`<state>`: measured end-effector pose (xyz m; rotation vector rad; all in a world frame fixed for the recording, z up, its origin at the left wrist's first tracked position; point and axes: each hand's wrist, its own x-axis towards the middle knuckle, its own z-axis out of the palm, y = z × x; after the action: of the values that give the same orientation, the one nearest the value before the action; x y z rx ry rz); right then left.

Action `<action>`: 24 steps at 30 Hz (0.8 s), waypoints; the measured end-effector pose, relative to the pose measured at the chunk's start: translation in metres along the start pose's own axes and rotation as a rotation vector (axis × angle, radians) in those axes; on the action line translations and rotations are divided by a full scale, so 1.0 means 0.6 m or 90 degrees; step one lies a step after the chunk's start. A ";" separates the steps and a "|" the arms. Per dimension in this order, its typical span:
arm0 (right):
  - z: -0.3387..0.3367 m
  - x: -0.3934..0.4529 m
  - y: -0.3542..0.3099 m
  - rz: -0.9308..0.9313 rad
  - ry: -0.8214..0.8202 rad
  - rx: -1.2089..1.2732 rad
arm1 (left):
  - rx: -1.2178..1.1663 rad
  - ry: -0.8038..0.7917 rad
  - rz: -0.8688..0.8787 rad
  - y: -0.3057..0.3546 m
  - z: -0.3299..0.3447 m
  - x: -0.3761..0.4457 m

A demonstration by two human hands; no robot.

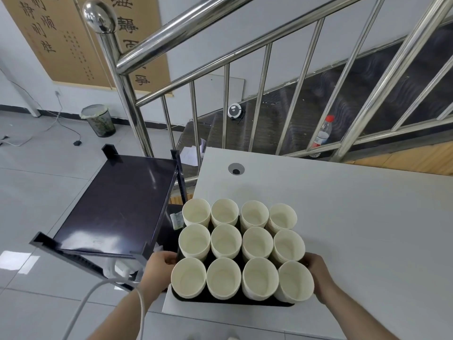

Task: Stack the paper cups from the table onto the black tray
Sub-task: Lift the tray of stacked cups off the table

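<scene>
A black tray (pixel 228 302) sits at the near left corner of the white table (pixel 355 217). It carries several stacks of cream paper cups (pixel 242 244) in a tight grid, all upright with mouths up. My left hand (pixel 160 265) grips the tray's left edge, beside the front left stack. My right hand (pixel 317 269) grips the tray's right edge, beside the front right stack. Most of the tray's floor is hidden under the cups. No loose cups lie on the table.
A black cart (pixel 117 204) with a glossy top stands just left of the table. A steel stair railing (pixel 220 94) runs behind. A cable hole (pixel 236 169) marks the table's far left. A white cable (pixel 98 298) hangs by my left forearm. A bin (pixel 99 120) stands on the floor.
</scene>
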<state>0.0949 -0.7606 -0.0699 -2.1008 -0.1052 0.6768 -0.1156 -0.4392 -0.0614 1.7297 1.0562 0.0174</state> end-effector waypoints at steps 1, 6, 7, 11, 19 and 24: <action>-0.002 -0.002 -0.005 -0.003 -0.001 0.006 | -0.003 0.005 0.004 0.002 0.000 0.000; -0.016 -0.001 -0.027 -0.044 -0.012 0.013 | 0.009 0.015 0.014 0.011 -0.007 0.003; -0.019 0.001 -0.033 -0.051 -0.011 0.013 | 0.003 0.016 0.014 0.016 -0.009 -0.001; -0.026 0.007 -0.050 -0.077 -0.023 -0.003 | -0.032 0.009 0.014 0.034 -0.021 -0.019; 0.000 0.003 -0.102 -0.091 -0.066 -0.033 | -0.072 0.050 -0.002 0.038 -0.073 -0.058; 0.055 -0.032 -0.153 -0.109 -0.072 -0.025 | -0.105 0.075 0.002 0.033 -0.142 -0.082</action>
<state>0.0780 -0.6881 -0.0043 -2.0621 -0.3603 0.6930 -0.1738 -0.4073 0.0142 1.5966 1.1062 0.2045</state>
